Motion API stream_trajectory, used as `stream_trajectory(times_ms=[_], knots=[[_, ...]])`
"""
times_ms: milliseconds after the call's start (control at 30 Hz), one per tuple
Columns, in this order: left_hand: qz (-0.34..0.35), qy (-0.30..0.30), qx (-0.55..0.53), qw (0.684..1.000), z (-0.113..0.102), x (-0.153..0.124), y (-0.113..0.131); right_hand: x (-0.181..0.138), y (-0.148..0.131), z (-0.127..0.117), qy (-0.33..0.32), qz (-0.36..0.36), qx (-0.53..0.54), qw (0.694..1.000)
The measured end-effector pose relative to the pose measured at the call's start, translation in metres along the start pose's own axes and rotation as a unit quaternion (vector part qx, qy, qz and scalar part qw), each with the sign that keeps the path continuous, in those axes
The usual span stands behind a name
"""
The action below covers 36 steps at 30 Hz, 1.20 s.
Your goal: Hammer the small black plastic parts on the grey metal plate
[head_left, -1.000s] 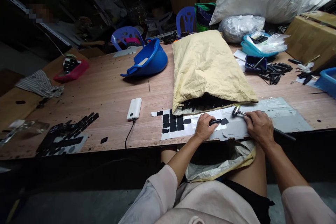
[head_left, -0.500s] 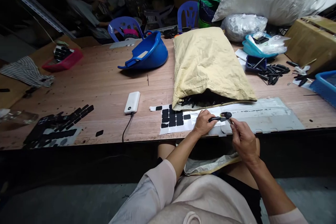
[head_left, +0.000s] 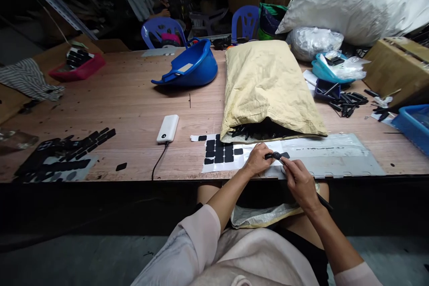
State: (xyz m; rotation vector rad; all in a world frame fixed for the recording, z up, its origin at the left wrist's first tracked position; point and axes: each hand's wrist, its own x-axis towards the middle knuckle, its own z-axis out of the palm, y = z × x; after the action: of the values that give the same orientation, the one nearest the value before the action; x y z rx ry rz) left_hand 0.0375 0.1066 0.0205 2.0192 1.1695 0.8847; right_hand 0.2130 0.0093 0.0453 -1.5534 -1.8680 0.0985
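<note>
My left hand [head_left: 257, 161] is closed on a small black part [head_left: 270, 156] and pins it on the grey metal plate [head_left: 335, 157] at the table's near edge. My right hand [head_left: 299, 183] grips a small hammer [head_left: 325, 203]; its head rests on the part's end, right beside my left fingers. Just left of my hands lies a white sheet with several black pads [head_left: 219, 154]. Behind them a yellow sack [head_left: 268, 85] lies open toward me, with black parts showing in its mouth.
A white power bank [head_left: 167, 128] with its cable lies to the left. Loose black pieces [head_left: 63, 154] sit at the far left, and a tipped blue basin [head_left: 191, 67] at the back. Right side: blue bin [head_left: 414, 125], cardboard box [head_left: 398, 65]. A bag [head_left: 264, 215] lies on my lap.
My right hand has brought the hammer leftward and down, from the plate's right onto the black part. My left hand has kept hold of the part.
</note>
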Motion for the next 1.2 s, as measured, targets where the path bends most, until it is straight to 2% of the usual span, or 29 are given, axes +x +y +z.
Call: stream_trajectory(times_ms=[100, 233, 433, 600, 667, 733, 867, 933, 1000, 1067, 1100, 1133, 1200], knots=[[-0.002, 0.003, -0.014, 1.0, 0.0, 0.0, -0.001, 0.005, 0.01, -0.002, 0.02, 0.006, -0.014, 1.0], [-0.002, 0.015, -0.012, 1.0, 0.001, -0.003, -0.001, 0.019, 0.044, -0.015, 0.062, 0.037, -0.1, 0.992], [-0.003, 0.014, -0.004, 1.0, 0.001, -0.004, -0.001, 0.041, 0.104, -0.024, 0.034, 0.023, -0.233, 0.972], [-0.005, 0.011, -0.003, 1.0, -0.003, -0.002, 0.005, 0.045, 0.116, -0.015, 0.054, 0.051, -0.225, 0.971], [0.005, 0.015, -0.005, 1.0, -0.006, -0.013, 0.013, 0.044, 0.115, -0.013, 0.058, 0.053, -0.222, 0.972], [0.036, 0.002, -0.02, 0.999, -0.007, -0.036, 0.022, 0.043, 0.114, -0.013, 0.058, 0.052, -0.221, 0.972], [0.103, -0.114, -0.049, 0.987, 0.004, -0.101, 0.028, 0.044, 0.116, -0.013, 0.065, 0.053, -0.222, 0.971], [0.052, -0.14, -0.028, 0.988, 0.014, -0.125, 0.021, 0.044, 0.116, -0.013, 0.069, 0.056, -0.22, 0.971], [-0.065, -0.155, 0.017, 0.986, 0.022, -0.138, 0.012, 0.044, 0.116, -0.012, 0.071, 0.057, -0.218, 0.972], [-0.183, -0.197, 0.073, 0.96, 0.026, -0.14, 0.003, 0.045, 0.116, -0.012, 0.072, 0.06, -0.216, 0.972], [-0.22, -0.226, 0.098, 0.944, 0.027, -0.139, 0.001, 0.045, 0.116, -0.011, 0.073, 0.062, -0.215, 0.972], [-0.238, -0.255, 0.116, 0.93, 0.026, -0.137, 0.0, 0.045, 0.116, -0.011, 0.074, 0.066, -0.215, 0.972], [-0.227, -0.29, 0.124, 0.921, 0.024, -0.134, 0.003, 0.045, 0.116, -0.01, 0.072, 0.077, -0.217, 0.97]])
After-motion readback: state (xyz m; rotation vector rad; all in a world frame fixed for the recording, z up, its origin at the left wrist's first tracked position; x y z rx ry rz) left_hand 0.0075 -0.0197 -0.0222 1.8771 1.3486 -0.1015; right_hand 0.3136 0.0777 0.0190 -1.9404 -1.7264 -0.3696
